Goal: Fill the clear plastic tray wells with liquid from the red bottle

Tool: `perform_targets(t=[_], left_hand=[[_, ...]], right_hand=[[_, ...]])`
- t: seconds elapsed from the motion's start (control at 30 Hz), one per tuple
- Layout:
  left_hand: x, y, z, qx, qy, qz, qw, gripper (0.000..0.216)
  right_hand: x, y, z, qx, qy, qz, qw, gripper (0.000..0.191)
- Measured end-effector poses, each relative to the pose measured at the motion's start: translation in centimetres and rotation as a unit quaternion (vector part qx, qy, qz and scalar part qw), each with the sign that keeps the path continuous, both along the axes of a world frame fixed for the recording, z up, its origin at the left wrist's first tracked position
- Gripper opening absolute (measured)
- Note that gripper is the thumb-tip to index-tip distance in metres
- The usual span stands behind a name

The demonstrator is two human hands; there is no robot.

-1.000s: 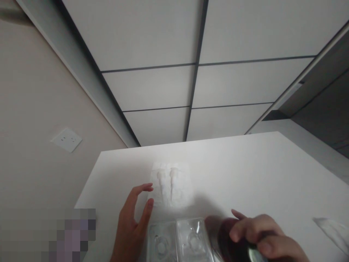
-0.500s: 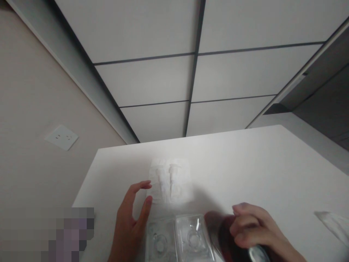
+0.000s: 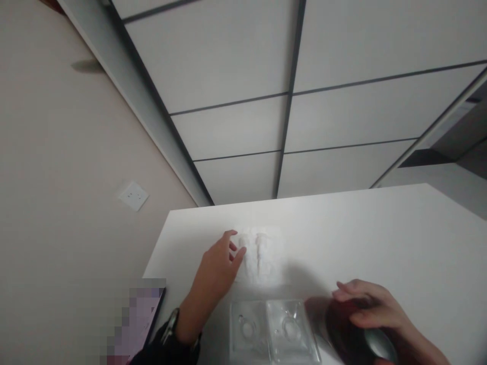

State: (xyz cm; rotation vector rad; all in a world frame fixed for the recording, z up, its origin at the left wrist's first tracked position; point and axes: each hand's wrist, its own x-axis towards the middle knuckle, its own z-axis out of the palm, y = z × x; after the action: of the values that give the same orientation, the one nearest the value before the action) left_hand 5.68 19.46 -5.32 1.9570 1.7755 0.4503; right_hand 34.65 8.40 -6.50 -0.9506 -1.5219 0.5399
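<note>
My left hand (image 3: pixel 218 263) is over the left edge of a thin white sheet (image 3: pixel 276 258). Its thumb and fingers are apart with nothing between them, close to one of two slim white pieces (image 3: pixel 262 251) lying side by side there; their kind is unclear. My right hand (image 3: pixel 380 304) curls round the upper part of a dark red round container (image 3: pixel 338 324) with a shiny, greyish top. Between the hands lies a clear plastic case (image 3: pixel 249 332) with two compartments, each with a round moulded ring; the frame's lower edge cuts it off.
Everything stands on a white table (image 3: pixel 411 238). A pixelated flat device (image 3: pixel 142 314) is at the lower left, next to my sleeve. A wall socket (image 3: pixel 134 196) is on the left wall, and pale panels (image 3: pixel 236 126) rise behind the table.
My left hand has reached forward to the slim white pieces. My right hand stays at the dark red container. The whole view has shifted, so the table appears farther right.
</note>
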Motion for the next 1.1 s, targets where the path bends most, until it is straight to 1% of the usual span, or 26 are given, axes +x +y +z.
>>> perform_targets(t=[0.1,0.17,0.23,0.3,0.33,0.4,0.47,0.53,0.57,0.6,0.63,0.67,0.73,0.8,0.87,0.93,1.03,1.1], left_hand=[[1.2,1.3,-0.6,-0.013,0.047,0.018,0.999,0.046],[1.7,1.9,-1.0,-0.016,0.069,0.032,0.997,0.049],[2.1,2.3,-1.1,-0.016,0.076,0.039,0.996,0.046],[2.1,2.6,-0.7,-0.011,0.067,0.041,0.997,0.037],[2.1,2.6,-0.2,-0.005,0.058,0.043,0.997,0.033],[1.7,2.2,1.3,0.012,0.029,0.048,0.998,0.03],[1.0,0.8,3.3,0.038,-0.014,0.045,0.998,0.034],[0.1,-1.7,5.3,0.076,-0.074,0.021,0.994,0.037],[-0.4,-3.3,6.0,0.114,-0.151,-0.002,0.982,0.037],[-0.8,-5.0,6.4,0.142,-0.193,-0.014,0.971,0.035],[-1.3,-6.6,6.5,0.164,-0.2,-0.012,0.966,0.032],[-1.7,-8.2,6.4,0.175,-0.189,-0.013,0.966,0.03],[-2.3,-10.7,5.4,0.161,-0.167,-0.038,0.972,0.03],[-2.8,-12.2,4.1,0.155,-0.174,-0.03,0.972,0.029],[-3.0,-12.9,3.0,0.155,-0.191,0.001,0.969,0.027],[-3.1,-13.1,2.6,0.151,-0.192,0.014,0.97,0.028],[-2.9,-13.1,2.7,0.133,-0.168,-0.019,0.977,0.026],[-2.7,-13.1,2.7,0.137,-0.169,-0.041,0.975,0.022]], right_hand=[[0.0,-0.1,-0.3,-0.009,0.019,0.01,1.0,0.028],[-0.1,0.0,0.0,-0.005,0.019,0.014,1.0,0.028],[-0.3,0.2,0.5,0.0,0.02,0.012,1.0,0.029],[-0.4,0.3,0.9,0.003,0.021,0.008,1.0,0.03],[-0.5,0.4,0.9,0.004,0.02,0.007,1.0,0.031],[-0.5,0.4,0.8,0.005,0.018,0.004,1.0,0.032],[-0.4,0.4,0.6,0.008,0.015,0.0,1.0,0.033],[-0.4,0.4,0.5,0.012,0.013,-0.005,1.0,0.034],[-0.3,0.4,0.5,0.012,0.013,-0.007,1.0,0.035],[-0.3,0.4,0.5,0.011,0.012,-0.006,1.0,0.034],[-0.3,0.4,0.6,0.01,0.012,-0.005,1.0,0.033],[-0.3,0.4,0.7,0.008,0.011,-0.002,1.0,0.033],[-0.2,0.3,0.9,0.006,0.009,0.003,1.0,0.032],[-0.1,0.3,0.8,0.008,0.005,0.005,1.0,0.03],[0.0,0.3,0.6,0.009,-0.002,0.006,1.0,0.03],[0.0,0.4,0.4,0.008,-0.007,0.004,1.0,0.03],[-0.1,0.4,0.4,0.006,-0.006,-0.001,1.0,0.032],[-0.3,0.5,0.7,0.006,-0.001,-0.009,1.0,0.033]])
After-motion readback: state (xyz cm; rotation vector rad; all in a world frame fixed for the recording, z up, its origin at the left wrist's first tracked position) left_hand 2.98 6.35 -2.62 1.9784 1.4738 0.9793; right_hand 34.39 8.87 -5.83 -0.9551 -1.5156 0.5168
